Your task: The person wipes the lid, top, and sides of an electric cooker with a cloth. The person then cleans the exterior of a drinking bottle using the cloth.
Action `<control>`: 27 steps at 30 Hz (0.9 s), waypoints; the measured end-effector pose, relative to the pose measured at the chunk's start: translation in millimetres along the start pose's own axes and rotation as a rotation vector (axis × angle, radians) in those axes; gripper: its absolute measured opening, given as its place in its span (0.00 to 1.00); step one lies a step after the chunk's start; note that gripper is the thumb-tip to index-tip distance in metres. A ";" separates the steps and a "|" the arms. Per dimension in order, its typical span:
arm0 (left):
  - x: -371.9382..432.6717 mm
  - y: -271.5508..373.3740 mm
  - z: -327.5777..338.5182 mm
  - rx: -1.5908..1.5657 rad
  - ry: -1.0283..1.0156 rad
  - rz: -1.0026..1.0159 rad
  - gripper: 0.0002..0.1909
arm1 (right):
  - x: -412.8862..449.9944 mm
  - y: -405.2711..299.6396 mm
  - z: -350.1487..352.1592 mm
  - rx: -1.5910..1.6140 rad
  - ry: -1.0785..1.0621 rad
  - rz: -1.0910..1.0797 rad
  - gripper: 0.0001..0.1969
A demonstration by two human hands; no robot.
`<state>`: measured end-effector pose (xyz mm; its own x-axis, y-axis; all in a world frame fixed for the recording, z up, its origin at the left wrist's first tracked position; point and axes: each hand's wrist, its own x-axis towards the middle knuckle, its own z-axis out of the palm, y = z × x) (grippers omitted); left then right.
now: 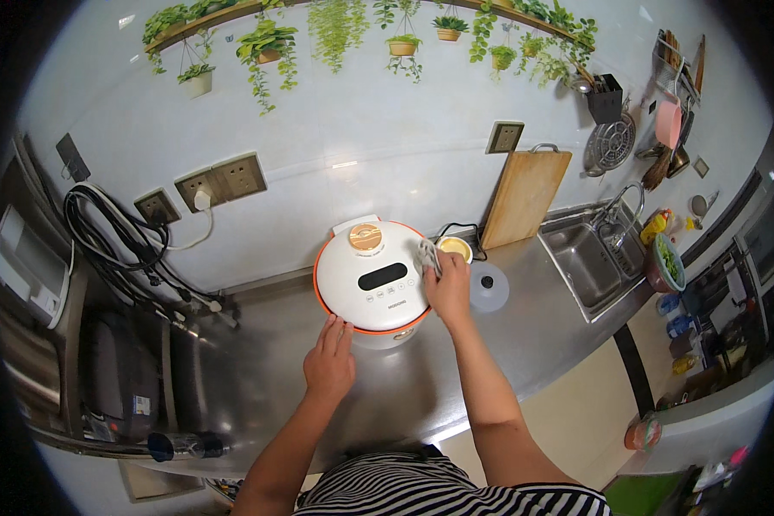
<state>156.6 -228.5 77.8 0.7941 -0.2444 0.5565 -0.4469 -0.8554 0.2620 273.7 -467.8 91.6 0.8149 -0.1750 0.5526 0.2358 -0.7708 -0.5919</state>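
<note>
A white electric cooker with an orange rim stands on the steel counter, its lid down. On the lid are a gold round knob, a dark display and a row of buttons. My right hand grips a crumpled grey cloth against the right side of the lid. The fingertips of my left hand rest on the front left rim of the cooker, and that hand holds nothing. Just beyond my right hand sit a small bowl with yellow contents and a translucent lid with a black knob.
A wooden cutting board leans on the wall beside the steel sink. A basin of greens stands at the sink's right. Bundled cables hang at the left near wall sockets. The steel counter runs beneath everything.
</note>
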 end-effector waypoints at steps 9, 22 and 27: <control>-5.9 -6.2 9.7 0.070 0.021 -0.006 0.26 | -71.4 -56.0 -6.6 0.019 -0.001 -0.183 0.22; -0.8 -3.3 5.5 0.074 -0.039 0.022 0.29 | 9.2 1.4 -2.1 0.022 -0.022 0.089 0.19; -2.1 -3.7 5.4 0.101 -0.045 0.003 0.29 | -43.5 -32.8 -7.7 -0.044 -0.041 -0.096 0.21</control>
<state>158.9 -227.4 71.4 0.8117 -0.2655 0.5202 -0.4071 -0.8959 0.1780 226.4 -439.6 91.5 0.8110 -0.0744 0.5803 0.2914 -0.8088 -0.5108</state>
